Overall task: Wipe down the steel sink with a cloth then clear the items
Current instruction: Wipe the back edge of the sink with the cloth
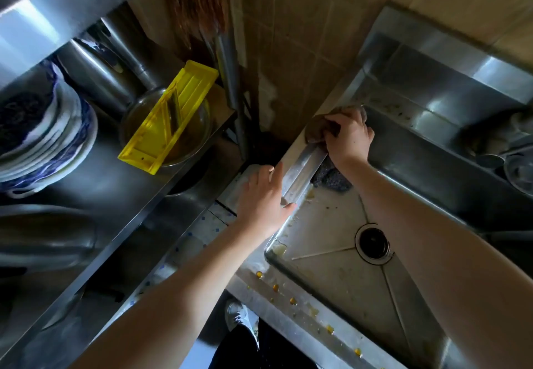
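Observation:
The steel sink [340, 270] fills the lower right, with a round drain [373, 243] in its floor and yellowish drops along its front rim. My right hand [347, 136] grips a brown cloth [315, 129] and presses it on the sink's left rim near the far corner. My left hand [264, 198] rests flat on the same rim lower down, fingers straight. A dark scouring pad [330, 177] lies inside the sink under my right wrist. Steel bowls and utensils [510, 164] sit at the sink's far right.
To the left stands a steel shelf [115, 190] with stacked blue-and-white plates [43, 138], a steel bowl holding a yellow slicer [170, 118], and steel pots behind. A tiled wall [302, 37] rises behind the sink. My shoe [239, 316] shows below.

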`<state>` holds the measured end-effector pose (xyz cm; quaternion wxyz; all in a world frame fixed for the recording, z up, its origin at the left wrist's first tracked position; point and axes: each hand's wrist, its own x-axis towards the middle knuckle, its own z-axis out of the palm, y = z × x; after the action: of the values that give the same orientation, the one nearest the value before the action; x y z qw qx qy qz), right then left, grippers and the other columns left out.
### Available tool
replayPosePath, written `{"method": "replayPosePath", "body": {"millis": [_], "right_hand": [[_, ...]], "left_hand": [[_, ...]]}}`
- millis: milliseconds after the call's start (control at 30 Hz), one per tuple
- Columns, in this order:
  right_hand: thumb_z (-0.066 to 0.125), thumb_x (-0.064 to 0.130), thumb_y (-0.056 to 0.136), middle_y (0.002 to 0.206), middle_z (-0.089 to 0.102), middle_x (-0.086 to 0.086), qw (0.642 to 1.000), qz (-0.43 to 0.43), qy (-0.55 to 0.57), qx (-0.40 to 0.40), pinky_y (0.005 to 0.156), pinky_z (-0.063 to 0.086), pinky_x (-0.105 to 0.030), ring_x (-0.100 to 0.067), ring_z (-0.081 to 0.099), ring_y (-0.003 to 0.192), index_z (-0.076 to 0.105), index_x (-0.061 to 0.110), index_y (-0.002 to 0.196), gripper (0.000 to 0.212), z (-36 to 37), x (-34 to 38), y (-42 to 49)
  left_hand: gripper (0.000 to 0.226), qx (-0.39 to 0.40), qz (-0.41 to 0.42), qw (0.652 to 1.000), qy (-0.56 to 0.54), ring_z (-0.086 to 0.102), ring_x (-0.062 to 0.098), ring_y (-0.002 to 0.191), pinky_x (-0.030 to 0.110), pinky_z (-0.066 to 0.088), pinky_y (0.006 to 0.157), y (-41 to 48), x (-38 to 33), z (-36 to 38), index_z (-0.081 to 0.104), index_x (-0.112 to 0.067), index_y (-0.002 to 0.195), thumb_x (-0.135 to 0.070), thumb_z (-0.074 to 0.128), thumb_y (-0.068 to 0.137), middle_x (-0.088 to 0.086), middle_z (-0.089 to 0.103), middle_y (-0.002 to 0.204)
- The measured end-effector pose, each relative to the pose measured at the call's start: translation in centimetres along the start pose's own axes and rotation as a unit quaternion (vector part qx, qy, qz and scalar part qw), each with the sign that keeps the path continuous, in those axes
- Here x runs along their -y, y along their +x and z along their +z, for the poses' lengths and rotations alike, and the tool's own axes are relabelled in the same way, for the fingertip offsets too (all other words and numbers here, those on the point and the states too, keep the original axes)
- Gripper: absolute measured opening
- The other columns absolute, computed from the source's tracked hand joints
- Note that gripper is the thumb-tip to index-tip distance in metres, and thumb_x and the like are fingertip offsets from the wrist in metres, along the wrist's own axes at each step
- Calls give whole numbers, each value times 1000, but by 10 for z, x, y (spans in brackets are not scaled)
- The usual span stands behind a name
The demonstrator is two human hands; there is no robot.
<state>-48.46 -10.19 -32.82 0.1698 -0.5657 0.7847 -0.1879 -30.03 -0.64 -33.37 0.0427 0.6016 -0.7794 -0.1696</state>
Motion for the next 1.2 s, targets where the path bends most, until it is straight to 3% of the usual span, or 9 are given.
{"method": "replayPosePath", "body": {"millis": [333, 733, 1000, 1200], "right_hand": [[63, 18, 83, 130, 53, -2, 1000, -19, -4, 3, 107, 28, -54, -29, 50, 120, 65, 27, 119, 38, -10, -16, 33], [64, 18, 84, 123, 58, -7, 997, -74, -4, -5, 103, 33, -51, -35, 53, 113, 68, 24, 116, 33, 7, -17, -17], [58, 7, 84, 124, 56, -14, 992, -114, -51, -15, 105, 29, -48, -42, 51, 110, 68, 19, 117, 37, 1, -27, 21], [57, 7, 84, 131, 53, -12, 991, -110, -76, -19, 109, 26, -51, -41, 45, 122, 65, 19, 120, 39, -10, -41, 67]], "left_hand": [[79, -27, 14, 999, 30, 51, 29, 108, 38, 45, 86, 30, -15, 6, 37, -8, 136, -49, 66, 74, 12, 47, 126], [80, -13, 7, 999, 44, 46, 26, 114, 39, 38, 95, 32, -15, 7, 33, -16, 135, -47, 68, 70, 6, 42, 129], [82, 7, 3, 999, 31, 43, 27, 114, 39, 37, 93, 54, -25, 8, 26, -15, 139, -40, 65, 71, 7, 38, 129], [84, -2, 23, 999, 29, 42, 27, 119, 39, 38, 93, 92, -41, 5, 26, -15, 140, -41, 65, 71, 7, 36, 135]]}}
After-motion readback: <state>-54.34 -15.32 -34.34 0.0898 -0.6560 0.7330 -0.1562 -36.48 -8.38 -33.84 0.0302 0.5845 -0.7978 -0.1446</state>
